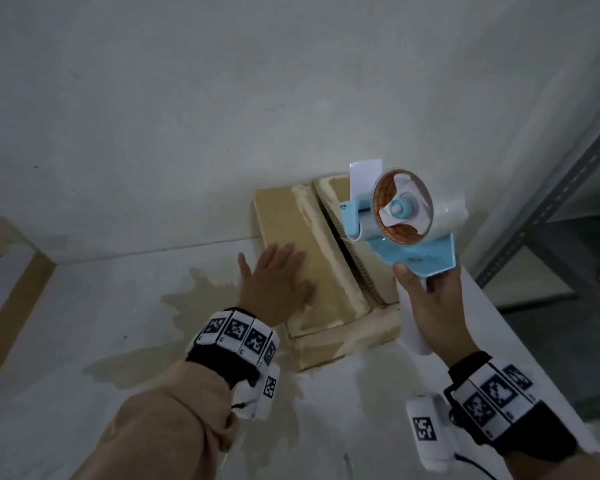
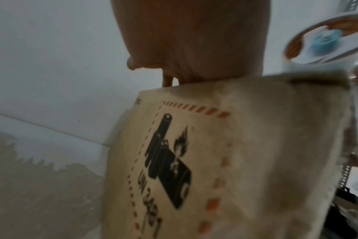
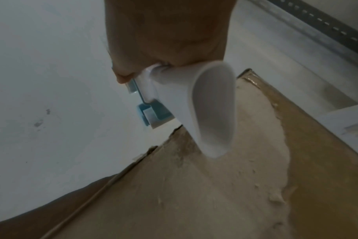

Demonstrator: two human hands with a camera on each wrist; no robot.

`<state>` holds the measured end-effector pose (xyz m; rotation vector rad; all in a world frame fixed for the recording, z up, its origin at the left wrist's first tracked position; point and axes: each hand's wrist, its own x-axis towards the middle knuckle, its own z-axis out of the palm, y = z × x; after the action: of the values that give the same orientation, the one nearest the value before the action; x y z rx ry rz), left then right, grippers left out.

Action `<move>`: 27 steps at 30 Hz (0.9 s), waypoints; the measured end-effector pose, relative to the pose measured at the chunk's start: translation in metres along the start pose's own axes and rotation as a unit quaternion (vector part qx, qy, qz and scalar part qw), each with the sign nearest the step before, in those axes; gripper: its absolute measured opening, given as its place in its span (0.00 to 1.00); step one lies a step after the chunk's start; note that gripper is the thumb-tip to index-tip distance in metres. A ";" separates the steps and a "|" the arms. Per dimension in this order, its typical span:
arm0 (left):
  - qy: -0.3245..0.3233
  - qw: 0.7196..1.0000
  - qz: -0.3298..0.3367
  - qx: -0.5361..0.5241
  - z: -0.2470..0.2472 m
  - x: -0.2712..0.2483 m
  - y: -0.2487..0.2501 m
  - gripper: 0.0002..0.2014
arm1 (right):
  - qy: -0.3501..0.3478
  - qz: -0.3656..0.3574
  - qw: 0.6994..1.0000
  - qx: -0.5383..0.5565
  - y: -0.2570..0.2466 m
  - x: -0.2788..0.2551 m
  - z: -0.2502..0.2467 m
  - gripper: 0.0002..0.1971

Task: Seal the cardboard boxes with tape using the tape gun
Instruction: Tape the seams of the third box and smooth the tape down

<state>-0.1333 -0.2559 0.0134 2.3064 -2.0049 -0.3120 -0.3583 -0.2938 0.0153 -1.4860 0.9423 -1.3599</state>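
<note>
box (image 1: 284, 220) on desk (image 1: 101, 306), flaps shut, centre seam running away from the person | left hand (image 1: 278, 282) flat on left flap | right hand (image 1: 430, 306) grips tape gun (image 1: 402, 216), raised over the seam's right, nearer it

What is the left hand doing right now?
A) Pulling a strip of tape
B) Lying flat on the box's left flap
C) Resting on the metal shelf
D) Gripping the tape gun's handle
B: the left hand lies flat, fingers straight, on the left flap of the cardboard box; the right hand holds the tape gun.
</note>
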 end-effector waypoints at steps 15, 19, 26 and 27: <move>0.265 0.947 0.180 -0.005 0.009 -0.104 -0.036 0.17 | -0.091 0.008 0.995 0.026 -0.008 -0.014 0.002 0.38; 0.193 0.962 0.192 -0.001 -0.013 -0.106 -0.052 0.20 | -0.131 -0.007 0.991 0.023 -0.022 -0.019 0.002 0.46; 0.005 0.988 -0.153 0.002 -0.033 -0.085 -0.106 0.62 | -0.177 -0.028 0.982 0.054 -0.045 -0.013 0.011 0.30; -0.038 0.982 -0.178 -0.059 -0.035 -0.084 -0.106 0.64 | -0.184 -0.033 0.980 0.063 -0.050 -0.012 0.014 0.29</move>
<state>-0.0343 -0.1605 0.0370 2.6013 -1.5434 -0.5307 -0.3472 -0.2651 0.0584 -1.6113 0.5665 -1.1140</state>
